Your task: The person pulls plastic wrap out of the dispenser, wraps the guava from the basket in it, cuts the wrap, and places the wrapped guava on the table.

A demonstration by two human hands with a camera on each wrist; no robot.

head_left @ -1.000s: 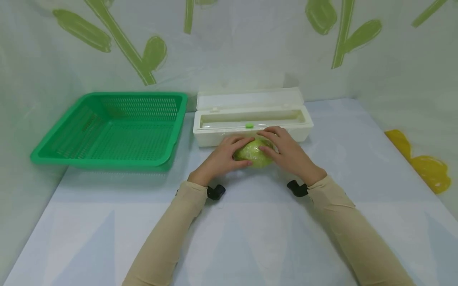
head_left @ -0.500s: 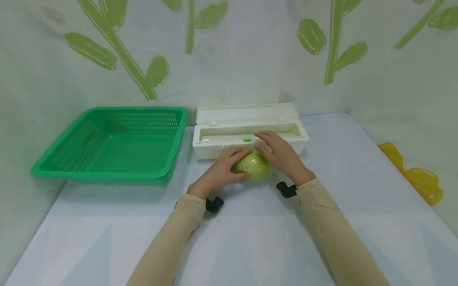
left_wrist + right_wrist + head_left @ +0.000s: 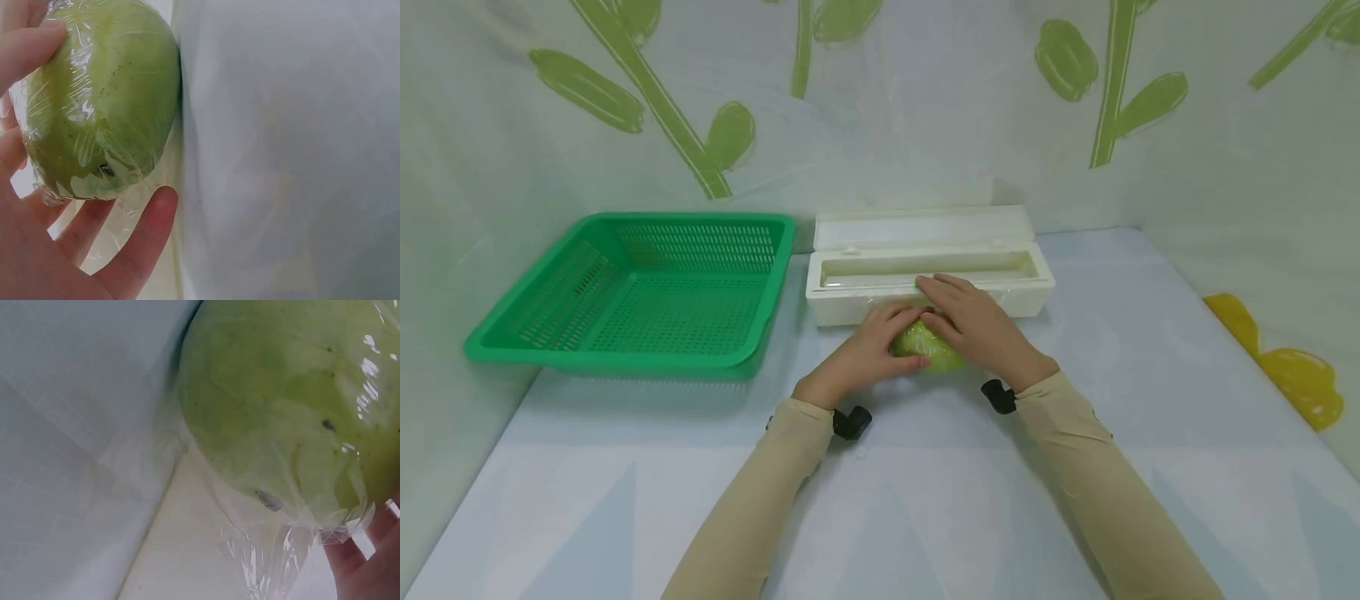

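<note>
A green oval fruit, mango-like and covered in clear cling film, rests on the table in front of a white cling film box. My left hand holds the fruit's left side, thumb near and fingers on the far side. My right hand lies over its upper right with fingers fairly straight, fingertips reaching the box's front edge. In the right wrist view, loose film gathers below the fruit, beside part of a hand. The right hand's palm side is hidden in the head view.
The box's lid stands raised against the patterned wall sheet. A green perforated basket sits at the left on the pale table. Black wrist cameras sit under both wrists.
The right hand has moved left over the fruit, its fingers straighter and now covering most of the box's green slider. The left hand keeps its hold; the head view has tilted slightly.
</note>
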